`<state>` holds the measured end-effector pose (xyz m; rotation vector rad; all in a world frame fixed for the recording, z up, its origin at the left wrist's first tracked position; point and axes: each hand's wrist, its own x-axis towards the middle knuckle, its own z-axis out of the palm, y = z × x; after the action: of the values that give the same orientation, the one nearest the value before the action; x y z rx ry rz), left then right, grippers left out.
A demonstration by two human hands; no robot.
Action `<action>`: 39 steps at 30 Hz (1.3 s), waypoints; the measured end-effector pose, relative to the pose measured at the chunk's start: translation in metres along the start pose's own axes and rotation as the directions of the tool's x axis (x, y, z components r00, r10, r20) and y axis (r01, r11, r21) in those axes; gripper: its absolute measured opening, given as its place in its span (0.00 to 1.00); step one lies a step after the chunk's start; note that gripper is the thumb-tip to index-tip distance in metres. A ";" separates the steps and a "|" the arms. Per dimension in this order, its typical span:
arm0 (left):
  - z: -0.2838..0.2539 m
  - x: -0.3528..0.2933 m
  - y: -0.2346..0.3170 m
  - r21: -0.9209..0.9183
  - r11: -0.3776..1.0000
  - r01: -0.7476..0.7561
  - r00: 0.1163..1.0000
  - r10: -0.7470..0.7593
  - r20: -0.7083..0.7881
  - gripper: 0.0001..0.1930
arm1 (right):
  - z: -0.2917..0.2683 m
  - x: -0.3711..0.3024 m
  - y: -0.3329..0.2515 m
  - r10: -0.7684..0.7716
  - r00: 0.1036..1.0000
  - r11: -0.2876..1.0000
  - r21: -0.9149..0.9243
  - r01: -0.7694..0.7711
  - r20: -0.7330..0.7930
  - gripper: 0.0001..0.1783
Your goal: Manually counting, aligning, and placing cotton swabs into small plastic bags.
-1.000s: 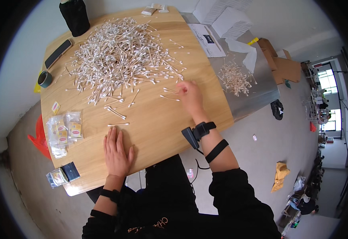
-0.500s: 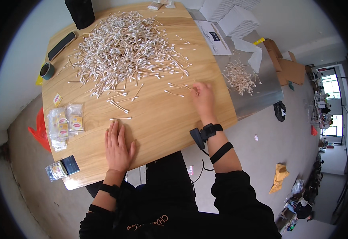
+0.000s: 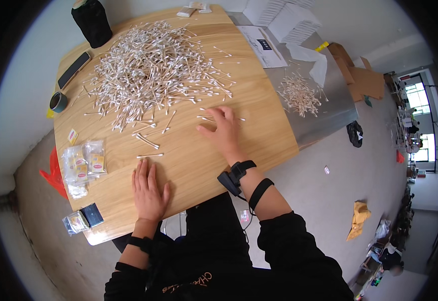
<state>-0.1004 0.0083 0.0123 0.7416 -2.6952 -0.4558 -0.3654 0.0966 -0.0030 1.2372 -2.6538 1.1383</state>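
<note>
The right hand [image 3: 224, 131] had moved leftward over the wooden surface [image 3: 194, 185] since half a second earlier, and its thumb and fingers, bunched together then, had spread apart, while the left hand [image 3: 148, 197] had stayed in its place near the edge. The right grip was wide, with nothing visible between thumb and forefinger except a few loose swabs [image 3: 206, 119] lying on the wood beyond; the palm hid part of them, so whether any finger touched one could not be told. Such a gap probably suited slender sticks, which could be pinched once the fingers came together. The left grip held nothing: it lay palm down, fingers extended, perhaps only for support, its fingertips just beside a single swab [image 3: 150, 155]. The swabs mostly sat in a big pile [image 3: 148, 75] beyond both hands, tangled and spilling outward as light, round sticks tend to; those few near the right hand lay apart from it, which likely made them easier to single out. A smaller heap [image 3: 301, 95] rested on the metal surface [image 3: 324, 123] to the right, seemingly kept separate from the first. Clear bags [image 3: 81, 163], the phone [image 3: 74, 70] and a cup [image 3: 58, 102] stood along the left side, presumably to leave the middle free for the hands.
</note>
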 end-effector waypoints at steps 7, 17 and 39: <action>-0.002 0.000 0.001 0.007 1.000 0.001 1.000 -0.001 0.018 0.32 | -0.007 0.015 -0.001 -0.241 0.970 0.959 -0.152 0.238 -0.006 0.19; 0.001 -0.001 0.000 0.047 0.999 -0.002 1.000 0.001 0.014 0.31 | -0.025 0.020 0.042 -0.546 0.800 0.778 -0.205 0.594 0.249 0.06; 0.004 0.002 0.002 0.069 0.997 -0.026 1.000 0.025 0.017 0.30 | 0.022 -0.011 -0.031 -0.024 0.989 0.995 0.103 0.009 0.144 0.36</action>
<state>-0.1041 0.0101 0.0098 0.7238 -2.7446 -0.3659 -0.3312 0.0775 -0.0034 1.4085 -2.7117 1.2425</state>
